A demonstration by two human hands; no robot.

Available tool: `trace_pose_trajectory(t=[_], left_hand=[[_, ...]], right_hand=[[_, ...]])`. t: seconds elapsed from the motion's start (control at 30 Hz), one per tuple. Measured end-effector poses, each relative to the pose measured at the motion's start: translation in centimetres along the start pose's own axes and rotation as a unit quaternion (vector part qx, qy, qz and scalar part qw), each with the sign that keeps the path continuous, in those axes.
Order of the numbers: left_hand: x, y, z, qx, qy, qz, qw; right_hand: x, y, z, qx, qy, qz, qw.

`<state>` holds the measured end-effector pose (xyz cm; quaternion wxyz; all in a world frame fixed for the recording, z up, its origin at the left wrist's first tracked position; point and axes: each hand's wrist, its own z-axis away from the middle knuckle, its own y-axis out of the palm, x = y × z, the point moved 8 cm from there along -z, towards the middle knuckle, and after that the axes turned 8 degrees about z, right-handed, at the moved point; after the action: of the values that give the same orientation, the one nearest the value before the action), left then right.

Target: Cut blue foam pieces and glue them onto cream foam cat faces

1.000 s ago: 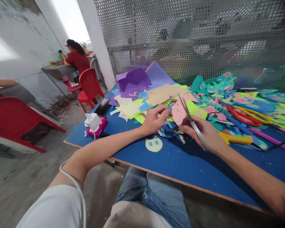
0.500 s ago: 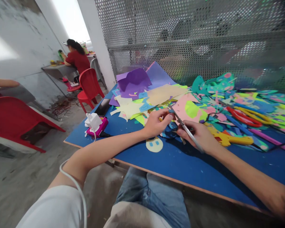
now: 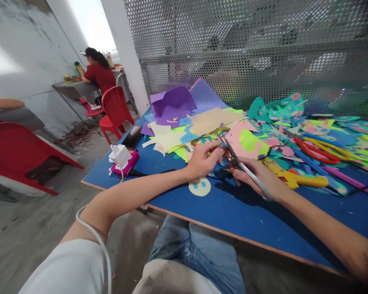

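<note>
My right hand [image 3: 256, 173] is closed round the handles of a pair of scissors [image 3: 248, 171], whose blades point away and to the left, a little apart. Between the thumb and fingers of my left hand [image 3: 205, 158] is a small blue foam piece [image 3: 223, 145], right beside the blades. Most of that piece is hidden by the fingers. On the table below my left wrist lies a cream foam disc [image 3: 200, 187] with two blue rectangles on it.
Foam scraps [image 3: 248, 141] and purple sheets [image 3: 173, 104] cover the back of the blue table [image 3: 184, 212]. At right are a yellow glue gun [image 3: 297, 179] and red-handled scissors [image 3: 317, 152]. A phone [image 3: 133, 138] and white charger [image 3: 119, 155] sit at left. A person [image 3: 102, 75] sits farther off.
The scissor blades have opened wider, and the handles have swung slightly right with my right hand. My left hand keeps its pinch on the blue piece in nearly the same place.
</note>
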<state>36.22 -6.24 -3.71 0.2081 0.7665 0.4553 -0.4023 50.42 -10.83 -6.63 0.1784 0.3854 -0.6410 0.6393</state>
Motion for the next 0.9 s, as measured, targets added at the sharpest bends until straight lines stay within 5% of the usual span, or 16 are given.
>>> trace_pose_trajectory(t=[0.67,0.9], left_hand=[[-1.1,-0.4,-0.3,-0.014,0.048,-0.05,0.998],[-1.3,-0.9,-0.3,-0.038,0.05,-0.06,0.996]], right_hand=[[-0.3,-1.0,0.2,-0.064,0.012,0.037,0.997],[0.4,-0.7,0.0,-0.018,-0.017,0.015,1.0]])
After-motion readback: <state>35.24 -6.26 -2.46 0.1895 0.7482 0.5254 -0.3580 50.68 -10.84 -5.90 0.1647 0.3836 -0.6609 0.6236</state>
